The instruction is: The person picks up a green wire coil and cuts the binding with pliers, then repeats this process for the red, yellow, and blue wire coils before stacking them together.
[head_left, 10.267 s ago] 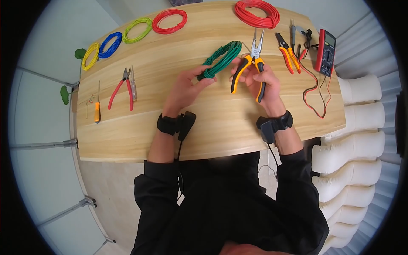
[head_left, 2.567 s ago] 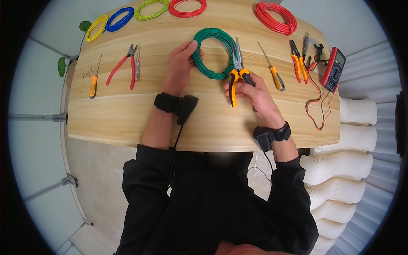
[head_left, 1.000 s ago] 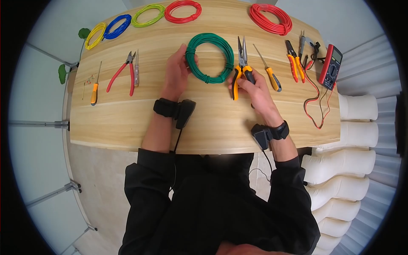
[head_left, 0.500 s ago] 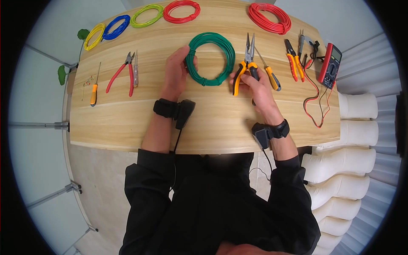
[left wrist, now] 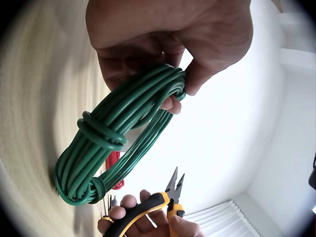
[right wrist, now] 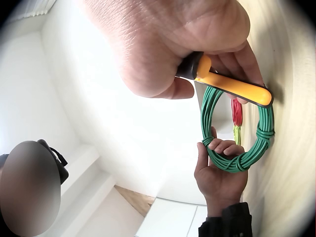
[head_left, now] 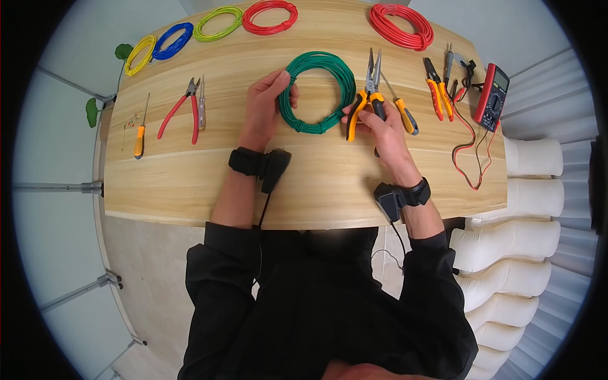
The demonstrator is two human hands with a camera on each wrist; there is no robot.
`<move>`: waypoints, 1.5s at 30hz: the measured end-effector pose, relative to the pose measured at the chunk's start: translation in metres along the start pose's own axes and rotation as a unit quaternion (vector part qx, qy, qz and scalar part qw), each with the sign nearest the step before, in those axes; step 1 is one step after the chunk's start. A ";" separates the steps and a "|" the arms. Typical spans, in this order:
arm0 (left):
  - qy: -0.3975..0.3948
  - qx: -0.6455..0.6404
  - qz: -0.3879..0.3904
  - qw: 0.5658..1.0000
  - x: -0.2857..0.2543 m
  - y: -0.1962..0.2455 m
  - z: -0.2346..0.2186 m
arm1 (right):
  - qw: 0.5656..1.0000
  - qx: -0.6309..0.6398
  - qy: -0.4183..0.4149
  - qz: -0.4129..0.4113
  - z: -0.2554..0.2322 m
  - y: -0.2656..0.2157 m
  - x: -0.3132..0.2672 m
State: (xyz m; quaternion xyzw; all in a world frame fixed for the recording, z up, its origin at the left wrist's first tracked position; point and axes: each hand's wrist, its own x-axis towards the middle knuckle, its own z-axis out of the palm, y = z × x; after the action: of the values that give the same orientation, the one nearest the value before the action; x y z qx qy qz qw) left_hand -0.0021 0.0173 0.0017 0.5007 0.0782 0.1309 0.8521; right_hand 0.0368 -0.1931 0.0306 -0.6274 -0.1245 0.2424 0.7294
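Note:
In the head view the left hand (head_left: pixel 265 107) holds a green wire coil (head_left: pixel 318 128) by its left side, raised over the table. The left wrist view shows thumb and fingers pinching the coil (left wrist: pixel 101 131), which is bound by short wraps. The right hand (head_left: pixel 387 136) grips long-nose pliers (head_left: pixel 371 85) with yellow and black handles; their jaws point away from the body and stand slightly apart. The pliers are just right of the coil. In the right wrist view the yellow handle (right wrist: pixel 237 89) crosses in front of the coil (right wrist: pixel 265 123).
Yellow (head_left: pixel 140 55), blue (head_left: pixel 173 41), lime (head_left: pixel 218 24) and red coils (head_left: pixel 270 18) lie along the far edge. Red-handled cutters (head_left: pixel 193 107) and screwdrivers are left. A screwdriver (head_left: pixel 410 119), wire strippers (head_left: pixel 437 95) and a multimeter (head_left: pixel 493 98) lie right.
Over the last second the green coil has shifted slightly right and the pliers moved a little right. Earlier the coil was tilted on edge; a screwdriver beside the right hand is now visible.

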 end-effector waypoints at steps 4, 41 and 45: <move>-0.015 0.022 0.049 0.998 -0.001 -0.001 0.002 | 0.999 0.019 0.004 -0.043 0.001 0.004 0.000; -0.148 0.481 0.112 0.857 0.081 0.001 0.080 | 0.994 0.047 0.056 -0.085 -0.011 0.035 0.022; -0.174 0.635 0.244 0.712 0.112 -0.027 0.082 | 0.991 0.036 0.082 -0.102 -0.013 0.034 0.024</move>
State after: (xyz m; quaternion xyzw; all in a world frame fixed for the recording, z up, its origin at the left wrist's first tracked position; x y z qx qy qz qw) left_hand 0.1299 -0.0301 0.0181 0.9395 -0.1322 0.1643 0.2698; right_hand 0.0564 -0.1885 -0.0082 -0.6029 -0.1189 0.1192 0.7799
